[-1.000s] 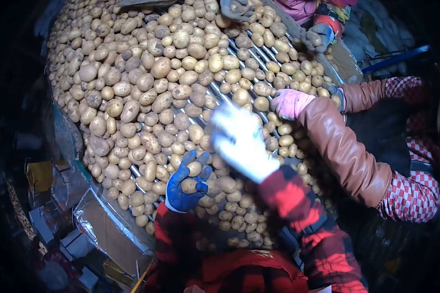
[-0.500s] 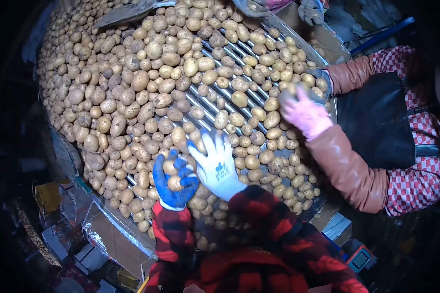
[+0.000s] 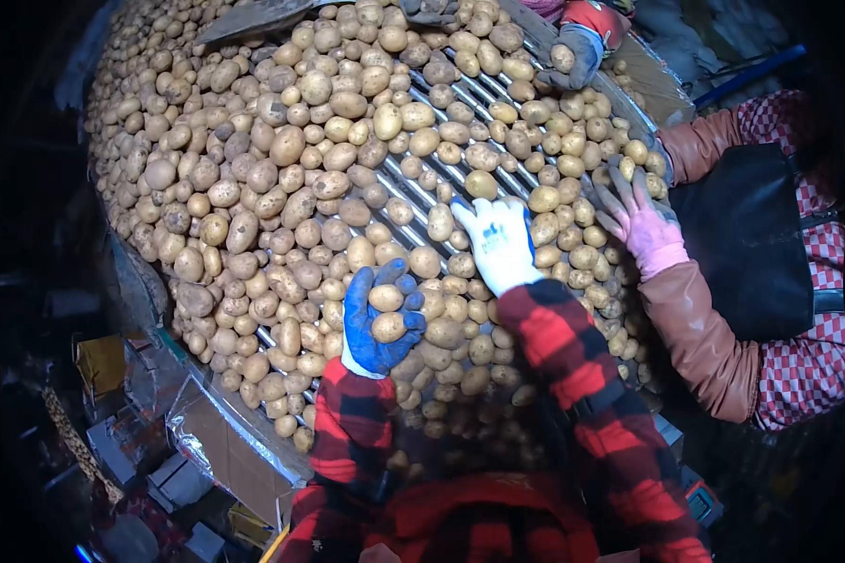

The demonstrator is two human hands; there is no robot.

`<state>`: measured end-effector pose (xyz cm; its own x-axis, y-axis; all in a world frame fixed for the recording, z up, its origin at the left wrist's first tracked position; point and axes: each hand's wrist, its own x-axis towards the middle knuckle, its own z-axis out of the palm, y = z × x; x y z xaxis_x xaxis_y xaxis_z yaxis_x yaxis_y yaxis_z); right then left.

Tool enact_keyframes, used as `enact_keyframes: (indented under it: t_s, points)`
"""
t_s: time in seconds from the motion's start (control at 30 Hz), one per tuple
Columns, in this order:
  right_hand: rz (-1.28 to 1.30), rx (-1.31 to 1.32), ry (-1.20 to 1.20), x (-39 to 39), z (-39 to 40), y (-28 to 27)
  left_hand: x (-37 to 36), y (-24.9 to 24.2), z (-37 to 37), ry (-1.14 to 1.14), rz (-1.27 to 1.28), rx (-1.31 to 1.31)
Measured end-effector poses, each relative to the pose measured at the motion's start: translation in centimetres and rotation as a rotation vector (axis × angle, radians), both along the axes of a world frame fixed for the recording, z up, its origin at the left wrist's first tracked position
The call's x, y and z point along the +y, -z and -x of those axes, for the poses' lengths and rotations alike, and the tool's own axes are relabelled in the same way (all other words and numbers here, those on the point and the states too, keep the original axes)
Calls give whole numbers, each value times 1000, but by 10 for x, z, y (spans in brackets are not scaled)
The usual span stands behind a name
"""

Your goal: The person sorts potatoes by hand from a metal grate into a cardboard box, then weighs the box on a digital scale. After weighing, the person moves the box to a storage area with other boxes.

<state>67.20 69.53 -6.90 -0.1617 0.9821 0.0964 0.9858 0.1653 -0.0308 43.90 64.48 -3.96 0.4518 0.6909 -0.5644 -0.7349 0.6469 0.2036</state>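
My left hand [image 3: 382, 324], in a blue-palmed glove, is turned palm up with its fingers curled around two potatoes [image 3: 388, 312]. To its right, my right hand [image 3: 499, 242], in a white-backed glove, reaches palm down over the heap. Its fingertips are bent downward beside a potato [image 3: 440, 222] and just below another potato [image 3: 481, 184]. No potato shows in its grasp, though the underside is hidden. Metal roller bars [image 3: 404, 199] show between the potatoes there.
Potatoes [image 3: 244, 178] cover the wide sorting bed. At right, a co-worker's pink-gloved hand [image 3: 650, 225] rests over potatoes; at the top, another person's gloved hand [image 3: 580, 58] holds a potato. A flat board [image 3: 253, 19] lies at upper left. Cardboard [image 3: 230, 441] lines the near-left edge.
My right hand has moved right and up, away from my left hand. My left hand keeps its potatoes. The pink-gloved hand has shifted right, and the view has shifted slightly.
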Motion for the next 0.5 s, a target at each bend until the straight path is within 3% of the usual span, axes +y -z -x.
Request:
enact_keyframes:
  t_s: [0.03,0.07,0.13,0.2,0.23,0.27,0.33,0.4,0.43,0.5]
  points:
    - [72,-93,0,13,6,-1,0,0,1,8,-14,-19]
    - [-41,-32,-25,21,7,-6,1,-1,1,17,-30,-40]
    - [96,174,13,22,2,-19,0,-1,-4,-38,-12,-98]
    - [27,652,183,13,13,-34,-1,0,-7,-143,35,-209]
    - [5,745,199,1,20,-48,0,14,3,12,-103,-186]
    - [10,815,167,-6,29,-60,-3,29,3,7,-101,-191]
    - [227,690,-71,-20,41,-98,-2,41,-1,-32,-361,22]
    - [42,787,-236,-27,47,-80,1,33,-3,-75,-490,97]
    - [82,838,-199,-20,49,-79,2,29,-4,-94,-432,42]
    - [-72,802,-197,12,45,-64,6,17,1,-140,-72,-253]
